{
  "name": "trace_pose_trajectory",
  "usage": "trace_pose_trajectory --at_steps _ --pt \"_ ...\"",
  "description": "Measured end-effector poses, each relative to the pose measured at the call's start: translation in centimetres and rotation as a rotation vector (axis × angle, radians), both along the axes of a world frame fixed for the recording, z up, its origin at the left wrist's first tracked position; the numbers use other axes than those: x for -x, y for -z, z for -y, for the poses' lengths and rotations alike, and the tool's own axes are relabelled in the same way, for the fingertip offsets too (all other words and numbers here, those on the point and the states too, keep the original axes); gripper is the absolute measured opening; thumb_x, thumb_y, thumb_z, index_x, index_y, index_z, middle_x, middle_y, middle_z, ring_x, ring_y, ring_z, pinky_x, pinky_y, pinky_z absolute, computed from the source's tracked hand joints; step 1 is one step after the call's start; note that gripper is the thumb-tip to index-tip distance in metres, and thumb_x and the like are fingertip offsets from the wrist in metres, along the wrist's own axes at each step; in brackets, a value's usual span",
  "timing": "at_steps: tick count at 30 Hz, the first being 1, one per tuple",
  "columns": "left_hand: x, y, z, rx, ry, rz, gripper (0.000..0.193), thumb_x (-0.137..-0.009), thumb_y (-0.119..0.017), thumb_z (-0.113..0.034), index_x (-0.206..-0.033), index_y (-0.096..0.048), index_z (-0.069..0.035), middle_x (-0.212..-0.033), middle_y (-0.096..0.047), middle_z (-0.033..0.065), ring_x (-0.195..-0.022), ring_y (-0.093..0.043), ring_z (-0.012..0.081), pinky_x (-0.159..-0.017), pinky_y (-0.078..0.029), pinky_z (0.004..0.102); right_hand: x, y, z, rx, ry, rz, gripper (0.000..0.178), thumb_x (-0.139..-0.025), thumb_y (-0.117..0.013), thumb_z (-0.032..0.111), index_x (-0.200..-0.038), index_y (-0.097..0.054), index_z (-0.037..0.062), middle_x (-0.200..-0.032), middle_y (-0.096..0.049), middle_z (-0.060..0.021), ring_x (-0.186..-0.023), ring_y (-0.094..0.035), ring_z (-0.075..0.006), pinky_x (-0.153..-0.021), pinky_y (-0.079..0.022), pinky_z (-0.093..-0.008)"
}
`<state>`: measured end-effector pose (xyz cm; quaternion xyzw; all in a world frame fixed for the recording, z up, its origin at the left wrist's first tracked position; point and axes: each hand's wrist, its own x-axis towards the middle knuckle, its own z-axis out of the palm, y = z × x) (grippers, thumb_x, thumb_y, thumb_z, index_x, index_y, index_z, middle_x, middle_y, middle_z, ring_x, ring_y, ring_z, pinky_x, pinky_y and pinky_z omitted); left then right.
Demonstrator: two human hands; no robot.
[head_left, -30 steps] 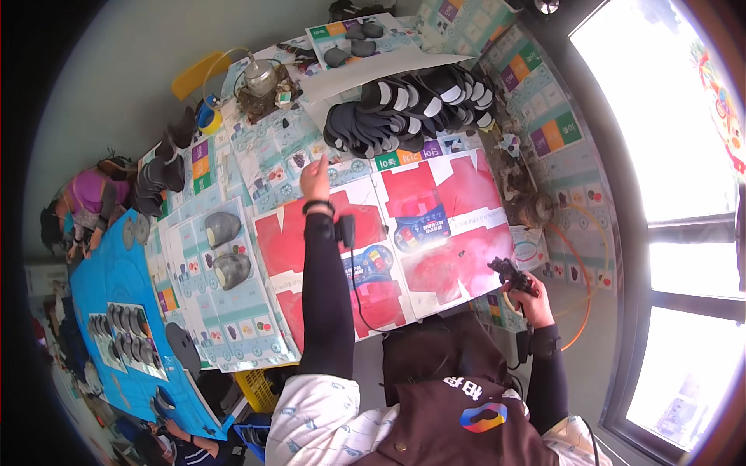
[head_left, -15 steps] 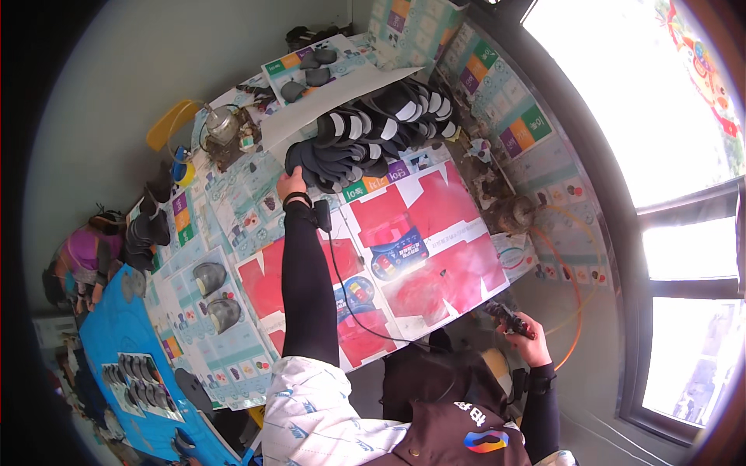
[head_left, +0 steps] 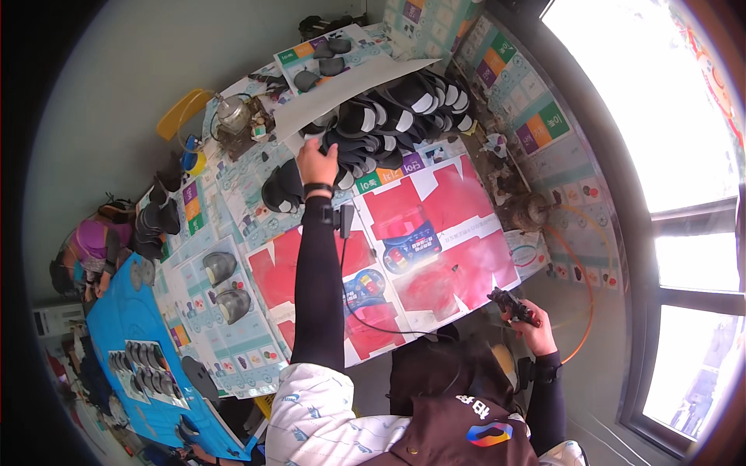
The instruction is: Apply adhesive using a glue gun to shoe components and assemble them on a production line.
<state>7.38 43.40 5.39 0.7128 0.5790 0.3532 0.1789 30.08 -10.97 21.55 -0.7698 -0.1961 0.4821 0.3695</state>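
My left hand (head_left: pixel 317 166) reaches to the left end of a heap of dark, rounded pieces with pale edges (head_left: pixel 388 116), which look like shoe parts. Its thumb and forefinger are spread apart at the heap; the other fingers are partly hidden. Just left of that hand, a few dark rounded pieces (head_left: pixel 281 190) lie apart from the heap. At the table's right front corner, my right hand (head_left: pixel 538 332) is closed round a black spray gun (head_left: pixel 513 307), its nozzle end toward the table.
Red-and-white printed sheets (head_left: pixel 427 291) cover the near table. Two grey rounded pieces (head_left: pixel 220 268) lie on the left, beyond them a blue table (head_left: pixel 128 311) with a person in purple (head_left: pixel 101 239). A metal pot (head_left: pixel 233 115) stands far left; an orange hose (head_left: pixel 590 311) hangs at right.
My left hand has moved right and nearer along the heap. A few dark pieces now lie separate to its left. My right hand still holds the spray gun, now raised slightly.
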Motion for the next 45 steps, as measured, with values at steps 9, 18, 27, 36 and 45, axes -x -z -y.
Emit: trace_pose_trajectory --at_steps 9,18,27,36,45 --pt "1.0 2.3 -5.8 0.206 -0.280 -0.413 0.045 -0.087 -0.070 -0.039 -0.121 -0.068 -0.010 -0.118 -0.069 0.0183 -0.114 -0.062 0.0367 -0.099 -0.050 0.0472 1.0 -1.2 1.9 -0.007 0.024 0.053 0.033 -0.076 -0.062 0.001 -0.109 -0.067 0.0012 -0.091 -0.074 -0.0030 -0.071 -0.062 -0.0094 -0.062 -0.049 -0.0250" --pt "0.2 5.1 -9.3 0.354 -0.003 -0.550 0.036 -0.094 -0.061 -0.038 -0.102 -0.076 -0.008 -0.110 -0.073 0.0159 -0.110 -0.067 0.0316 -0.098 -0.050 0.0433 1.5 -1.0 1.2 0.047 0.014 0.071 0.035 -0.077 -0.062 0.001 -0.112 -0.066 0.0008 -0.092 -0.075 -0.0033 -0.074 -0.065 -0.0100 -0.064 -0.051 -0.0256" --pt "7.6 1.8 -6.9 0.373 -0.422 -0.424 0.046 -0.084 -0.065 -0.032 -0.126 -0.064 -0.011 -0.135 -0.059 0.0178 -0.126 -0.055 0.0410 -0.098 -0.049 0.0571 1.0 -1.6 0.2 0.028 0.092 0.093 0.030 -0.077 -0.062 0.000 -0.107 -0.066 -0.0009 -0.092 -0.074 -0.0038 -0.075 -0.062 -0.0072 -0.064 -0.048 -0.0237" --pt "22.0 10.1 -5.8 0.447 -0.282 -0.502 0.035 -0.080 -0.076 -0.042 -0.090 -0.075 -0.008 -0.084 -0.075 0.0151 -0.087 -0.071 0.0378 -0.080 -0.054 0.0479 0.7 -2.0 -1.7 0.028 0.002 0.068 0.030 -0.076 -0.060 -0.001 -0.105 -0.066 0.0006 -0.092 -0.074 -0.0031 -0.072 -0.062 -0.0080 -0.058 -0.048 -0.0231" --pt "21.4 -1.6 3.6 0.118 -0.464 -0.545 0.021 -0.080 -0.073 -0.024 -0.096 -0.063 -0.013 -0.091 -0.073 0.0137 -0.091 -0.068 0.0384 -0.078 -0.055 0.0508 -1.2 -1.3 -4.0 -0.007 -0.087 -0.027 0.029 -0.077 -0.061 0.002 -0.105 -0.067 0.0048 -0.090 -0.070 -0.0004 -0.068 -0.055 -0.0044 -0.057 -0.044 -0.0220"
